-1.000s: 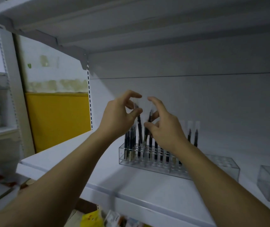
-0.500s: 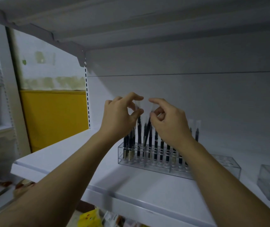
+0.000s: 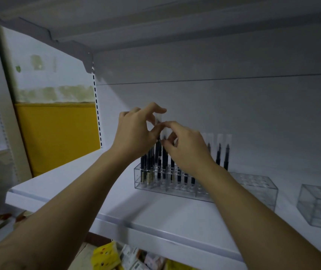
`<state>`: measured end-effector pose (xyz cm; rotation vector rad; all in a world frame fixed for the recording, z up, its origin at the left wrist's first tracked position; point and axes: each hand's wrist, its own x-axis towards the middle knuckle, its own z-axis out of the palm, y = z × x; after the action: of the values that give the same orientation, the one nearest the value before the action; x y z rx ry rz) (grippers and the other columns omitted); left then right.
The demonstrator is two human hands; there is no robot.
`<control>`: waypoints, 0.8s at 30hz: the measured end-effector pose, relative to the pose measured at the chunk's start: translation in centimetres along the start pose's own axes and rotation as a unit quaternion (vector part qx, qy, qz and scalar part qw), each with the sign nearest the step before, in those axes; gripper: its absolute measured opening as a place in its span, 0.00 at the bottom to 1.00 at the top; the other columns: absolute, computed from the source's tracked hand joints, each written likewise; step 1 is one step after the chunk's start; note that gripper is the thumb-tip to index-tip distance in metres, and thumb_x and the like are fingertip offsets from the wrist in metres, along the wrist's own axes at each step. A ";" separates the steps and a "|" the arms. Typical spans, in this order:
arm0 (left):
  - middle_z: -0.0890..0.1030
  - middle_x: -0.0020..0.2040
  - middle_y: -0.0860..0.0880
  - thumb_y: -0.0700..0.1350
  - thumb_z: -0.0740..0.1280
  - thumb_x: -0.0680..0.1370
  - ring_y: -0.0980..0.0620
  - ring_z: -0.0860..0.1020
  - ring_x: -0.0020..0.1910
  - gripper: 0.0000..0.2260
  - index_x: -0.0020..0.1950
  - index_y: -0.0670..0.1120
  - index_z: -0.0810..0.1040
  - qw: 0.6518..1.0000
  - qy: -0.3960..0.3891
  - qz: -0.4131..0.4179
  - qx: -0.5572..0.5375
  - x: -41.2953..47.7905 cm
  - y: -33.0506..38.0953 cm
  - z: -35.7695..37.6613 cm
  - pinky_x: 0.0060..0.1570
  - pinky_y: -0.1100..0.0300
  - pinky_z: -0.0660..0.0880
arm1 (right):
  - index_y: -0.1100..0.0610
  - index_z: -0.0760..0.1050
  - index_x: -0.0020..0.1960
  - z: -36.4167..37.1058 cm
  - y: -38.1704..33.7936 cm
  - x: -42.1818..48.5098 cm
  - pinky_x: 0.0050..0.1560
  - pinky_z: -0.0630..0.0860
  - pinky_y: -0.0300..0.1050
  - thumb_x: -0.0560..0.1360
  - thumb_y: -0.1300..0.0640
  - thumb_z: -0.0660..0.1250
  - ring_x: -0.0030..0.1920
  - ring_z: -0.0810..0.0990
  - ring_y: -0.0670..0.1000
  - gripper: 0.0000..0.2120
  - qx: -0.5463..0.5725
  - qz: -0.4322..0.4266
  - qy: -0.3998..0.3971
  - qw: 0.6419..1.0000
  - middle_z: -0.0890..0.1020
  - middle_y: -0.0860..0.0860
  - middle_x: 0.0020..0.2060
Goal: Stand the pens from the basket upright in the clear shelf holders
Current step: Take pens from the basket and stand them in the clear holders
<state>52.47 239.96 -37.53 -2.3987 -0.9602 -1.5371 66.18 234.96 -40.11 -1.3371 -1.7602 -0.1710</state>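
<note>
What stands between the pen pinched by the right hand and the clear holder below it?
Nothing visible does. The right hand pinches the pen directly over the holder; other pens only flank it.
</note>
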 end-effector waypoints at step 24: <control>0.79 0.59 0.54 0.50 0.70 0.76 0.50 0.70 0.63 0.12 0.59 0.53 0.80 0.993 -0.061 -0.015 0.102 -2.1 -1.5 0.6 0.62 0.51 0.63 | 0.49 0.65 0.73 0.0 0.8 -2.4 0.44 0.78 0.43 0.79 0.60 0.63 0.34 0.72 0.42 0.24 0.030 0.044 -0.033 0.998 0.76 0.46 0.43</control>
<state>51.50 240.45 -39.96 -2.3657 -1.1229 -1.2443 66.84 233.57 -42.15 -1.3874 -1.7440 -0.0261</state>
